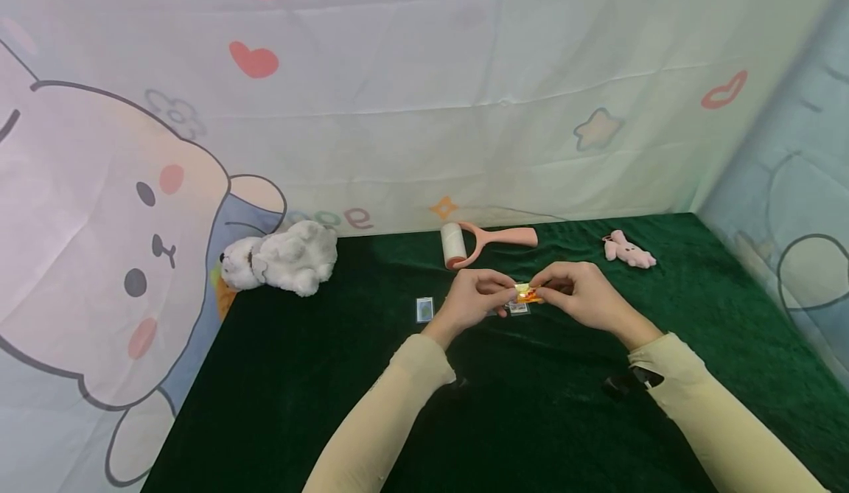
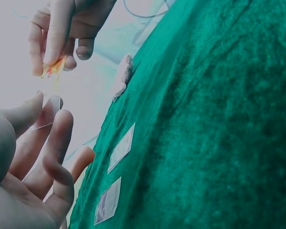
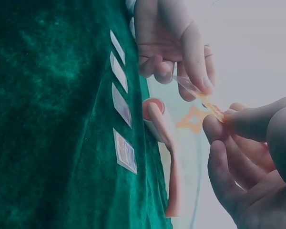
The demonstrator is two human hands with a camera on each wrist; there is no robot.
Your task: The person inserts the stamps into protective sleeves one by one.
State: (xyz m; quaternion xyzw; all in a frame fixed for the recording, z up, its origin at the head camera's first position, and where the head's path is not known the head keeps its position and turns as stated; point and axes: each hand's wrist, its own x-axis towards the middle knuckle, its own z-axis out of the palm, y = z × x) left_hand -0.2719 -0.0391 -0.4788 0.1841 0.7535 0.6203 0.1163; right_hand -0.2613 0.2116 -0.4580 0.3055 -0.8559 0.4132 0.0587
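A small orange-and-yellow card (image 1: 528, 293) is held up between both hands above the dark green cloth. My right hand (image 1: 584, 298) pinches its edge between thumb and fingers. On the other side my left hand (image 1: 474, 301) pinches a clear plastic sleeve (image 3: 182, 82) that meets the card; how far the card sits inside it I cannot tell. Below the hands, several small sleeved cards lie in a row on the cloth, among them a bluish card (image 1: 424, 309) at the left end and a colourful card (image 3: 125, 151) at the other.
Behind the hands lies a lint roller (image 1: 507, 237) with a pink handle and white roll. A white plush toy (image 1: 285, 257) rests at the table's back left, a small pink plush (image 1: 626, 250) at the back right. A printed curtain (image 1: 424, 110) hangs behind the green cloth (image 1: 318, 390).
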